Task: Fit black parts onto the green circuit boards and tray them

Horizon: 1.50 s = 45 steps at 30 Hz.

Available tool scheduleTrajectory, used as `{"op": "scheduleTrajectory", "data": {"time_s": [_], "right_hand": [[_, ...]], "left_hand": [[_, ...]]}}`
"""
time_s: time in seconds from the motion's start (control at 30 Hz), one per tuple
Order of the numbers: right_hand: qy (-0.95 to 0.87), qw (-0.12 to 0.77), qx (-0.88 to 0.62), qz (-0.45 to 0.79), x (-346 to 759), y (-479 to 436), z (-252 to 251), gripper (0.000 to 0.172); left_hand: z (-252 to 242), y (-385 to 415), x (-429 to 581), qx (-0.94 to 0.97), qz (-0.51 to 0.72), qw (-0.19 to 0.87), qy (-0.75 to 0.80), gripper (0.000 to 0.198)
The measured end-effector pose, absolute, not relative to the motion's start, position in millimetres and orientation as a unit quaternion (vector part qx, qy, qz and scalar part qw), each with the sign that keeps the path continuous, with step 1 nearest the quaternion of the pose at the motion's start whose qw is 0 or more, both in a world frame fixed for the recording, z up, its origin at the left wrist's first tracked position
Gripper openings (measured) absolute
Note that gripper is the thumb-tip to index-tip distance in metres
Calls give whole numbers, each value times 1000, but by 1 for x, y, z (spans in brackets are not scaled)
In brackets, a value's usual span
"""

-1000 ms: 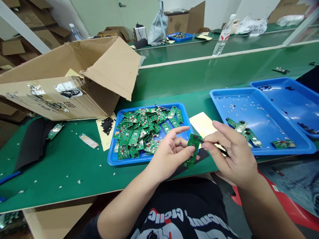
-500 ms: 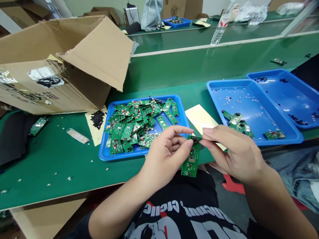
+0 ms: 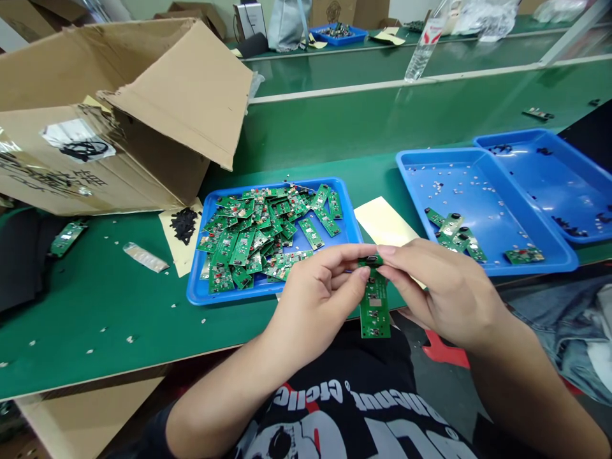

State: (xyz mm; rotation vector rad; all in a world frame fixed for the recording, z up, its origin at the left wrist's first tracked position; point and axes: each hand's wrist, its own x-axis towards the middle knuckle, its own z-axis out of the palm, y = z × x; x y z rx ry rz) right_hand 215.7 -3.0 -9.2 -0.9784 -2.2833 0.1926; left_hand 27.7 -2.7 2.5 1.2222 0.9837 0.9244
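Note:
A green circuit board hangs nearly upright in front of my chest. My left hand grips its upper left edge between thumb and fingers, the index finger stretched along the top. At the board's top end sits a small black piece. My right hand pinches at its right side with thumb and index finger; the fingertips partly cover the contact. Just beyond my left hand, a blue tray holds a heap of similar circuit boards.
Right of centre stand a blue tray with several boards and white bits, and another blue tray with black parts. Yellow paper lies between trays. Black pieces are piled at left, near a large open cardboard box.
The board has swung closer to vertical, its lower end shifting right. My right fingertips have moved slightly left and up, closer against the board's top. The camera view has shifted slightly.

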Motion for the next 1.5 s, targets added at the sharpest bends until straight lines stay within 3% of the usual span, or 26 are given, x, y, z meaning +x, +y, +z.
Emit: {"op": "scheduleTrajectory", "data": {"time_s": [0.43, 0.67, 0.93, 1.17, 1.4, 1.5], "right_hand": [[-878, 276, -387, 47, 210, -3, -5, 36], [-862, 319, -393, -17, 209, 1, 7, 7], [-872, 313, -363, 101, 217, 7, 21, 17], [-909, 298, -252, 149, 221, 15, 29, 23], [-891, 320, -261, 187, 216, 17, 22, 15], [-864, 348, -320, 173, 216, 18, 15, 12]], "left_hand": [[1, -3, 32, 519, 456, 577, 435, 15], [-1, 0, 29, 522, 442, 576, 447, 32], [3, 3, 20, 557, 413, 591, 413, 47], [12, 26, 4, 573, 257, 717, 302, 69], [5, 46, 4, 561, 268, 729, 288, 50], [-1, 51, -4, 584, 343, 655, 336, 55]]}}
